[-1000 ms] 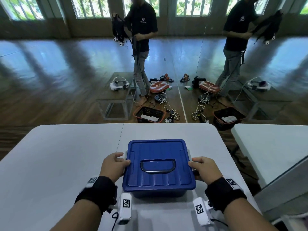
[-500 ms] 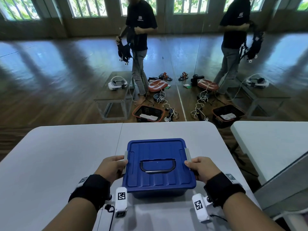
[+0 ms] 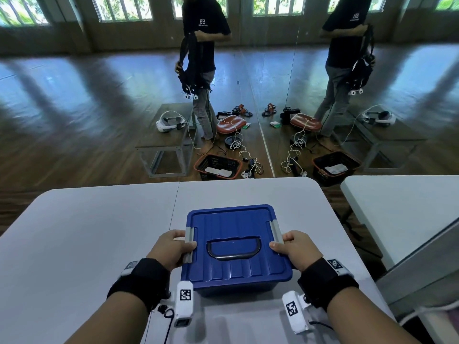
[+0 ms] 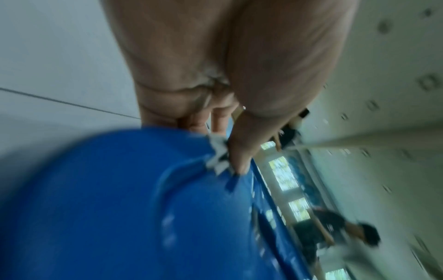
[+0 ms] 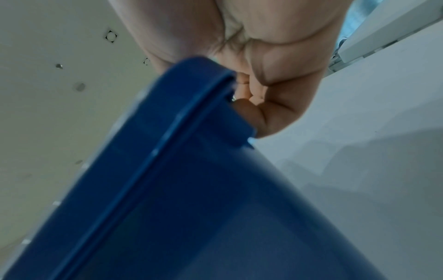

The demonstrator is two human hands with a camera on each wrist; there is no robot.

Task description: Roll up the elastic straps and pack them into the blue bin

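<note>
A blue bin (image 3: 236, 239) with its lid on and a dark carry handle (image 3: 233, 249) stands on the white table (image 3: 87, 232), right in front of me. My left hand (image 3: 171, 249) grips the grey latch (image 3: 188, 242) on the bin's left side, thumb on top. My right hand (image 3: 295, 249) grips the grey latch (image 3: 275, 230) on the right side in the same way. The left wrist view shows the thumb (image 4: 242, 151) pressing the latch (image 4: 218, 157) onto the bin (image 4: 107, 199). In the right wrist view, the curled fingers (image 5: 263, 106) hook under the bin's rim (image 5: 191, 106). No elastic straps are in view.
A second white table (image 3: 397, 207) stands to the right across a narrow gap. Beyond the table's far edge, on the wood floor, are a person (image 3: 203, 45), a low bench with a headset (image 3: 169, 122), a dark basket (image 3: 218, 166) and loose cables.
Both hands have shifted from the bin's sides onto the grey latches, which now lie folded over the lid's edges. The bin has not moved on the table.
</note>
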